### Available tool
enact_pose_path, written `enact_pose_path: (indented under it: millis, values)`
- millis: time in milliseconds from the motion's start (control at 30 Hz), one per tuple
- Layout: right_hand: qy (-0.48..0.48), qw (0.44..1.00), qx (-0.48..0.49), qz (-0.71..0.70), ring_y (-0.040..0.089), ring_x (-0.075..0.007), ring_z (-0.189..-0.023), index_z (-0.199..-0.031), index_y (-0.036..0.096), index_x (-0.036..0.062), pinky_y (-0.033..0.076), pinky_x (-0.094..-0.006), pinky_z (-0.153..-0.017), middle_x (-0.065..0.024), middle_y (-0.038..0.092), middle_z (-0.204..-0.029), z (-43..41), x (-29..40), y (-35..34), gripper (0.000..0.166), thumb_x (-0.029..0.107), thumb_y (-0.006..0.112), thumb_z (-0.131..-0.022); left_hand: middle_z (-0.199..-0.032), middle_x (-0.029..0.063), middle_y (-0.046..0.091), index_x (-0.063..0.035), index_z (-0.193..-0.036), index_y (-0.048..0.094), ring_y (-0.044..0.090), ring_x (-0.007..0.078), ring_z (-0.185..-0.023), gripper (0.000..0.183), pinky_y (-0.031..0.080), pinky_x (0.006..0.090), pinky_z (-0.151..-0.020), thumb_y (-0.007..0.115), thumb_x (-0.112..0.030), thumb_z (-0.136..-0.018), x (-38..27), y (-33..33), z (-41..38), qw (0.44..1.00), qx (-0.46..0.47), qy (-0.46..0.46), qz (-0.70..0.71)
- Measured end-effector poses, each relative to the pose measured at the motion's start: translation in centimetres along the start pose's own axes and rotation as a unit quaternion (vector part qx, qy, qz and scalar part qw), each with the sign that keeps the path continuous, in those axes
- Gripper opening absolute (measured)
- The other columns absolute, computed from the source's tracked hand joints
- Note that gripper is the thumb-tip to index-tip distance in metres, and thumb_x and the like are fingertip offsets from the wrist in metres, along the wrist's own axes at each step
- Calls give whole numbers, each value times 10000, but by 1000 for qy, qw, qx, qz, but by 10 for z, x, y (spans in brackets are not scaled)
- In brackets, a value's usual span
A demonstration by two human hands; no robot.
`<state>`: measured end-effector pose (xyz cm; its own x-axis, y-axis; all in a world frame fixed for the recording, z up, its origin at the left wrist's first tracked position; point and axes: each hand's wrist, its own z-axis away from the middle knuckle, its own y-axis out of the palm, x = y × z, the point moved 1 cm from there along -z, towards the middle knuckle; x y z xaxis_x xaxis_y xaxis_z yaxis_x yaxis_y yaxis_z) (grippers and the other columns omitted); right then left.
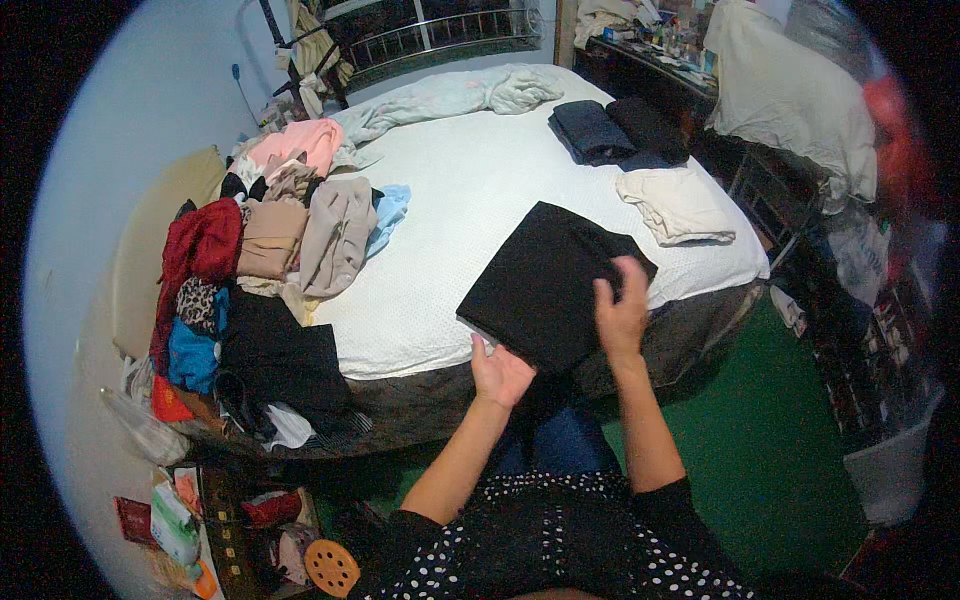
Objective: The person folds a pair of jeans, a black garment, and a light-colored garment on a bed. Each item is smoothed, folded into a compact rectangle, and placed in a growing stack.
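Observation:
A folded black garment [547, 289] lies at the near edge of the white-covered bed [442, 262], partly over the edge. My left hand [504, 373] is palm up at its near left corner, with the fingertips partly under the cloth. At the garment's right side is my right hand [624, 311], blurred, with thumb and fingers apart; whether it touches the cloth I cannot tell. Beyond lie a folded cream garment [679, 206], folded dark blue trousers or similar cloth [591, 131] and a folded black garment [649, 131].
A heap of mixed clothes covers the bed's left side, with a red garment [199, 247], a beige one [337, 236] and black cloth [277, 352]. A pale blanket [450, 97] lies at the far edge. An orange round stool top [332, 568] stands low at left; a bin [889, 472] is at right.

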<state>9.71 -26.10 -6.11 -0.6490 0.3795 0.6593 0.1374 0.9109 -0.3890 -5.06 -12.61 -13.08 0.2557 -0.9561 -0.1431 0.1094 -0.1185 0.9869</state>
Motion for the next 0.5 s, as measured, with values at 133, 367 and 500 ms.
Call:
enact_pose_path:
  millis: [133,367,500]
  values:
    - [39,968,237,68,665,-358,-937,-1043,656,-37,532,-392,-806,-197,686,-1001,2,75,49,542,478,591,-887,-1442,169,425,-47,-1418,376,388,326,-1342,566,265,493,-1145,235,-430,-1026,2,-27,-11,999,-8,15,35]
    - [41,840,471,267,688,-391,-892,-1051,671,-64,569,-466,-733,-243,684,-1008,-35,111,158,664,568,566,-874,-1217,127,608,-52,-1252,520,601,269,-1089,347,499,455,-947,437,-285,-1008,-8,-13,-15,985,-115,-21,-130]
    - [56,756,503,415,713,-337,-850,-1017,711,-22,582,-443,-696,-193,704,-1020,-41,71,206,329,255,630,-857,-1198,136,597,-20,-1226,532,569,276,-1098,339,442,429,-1002,528,-244,-971,6,0,-15,976,-151,-27,-156]
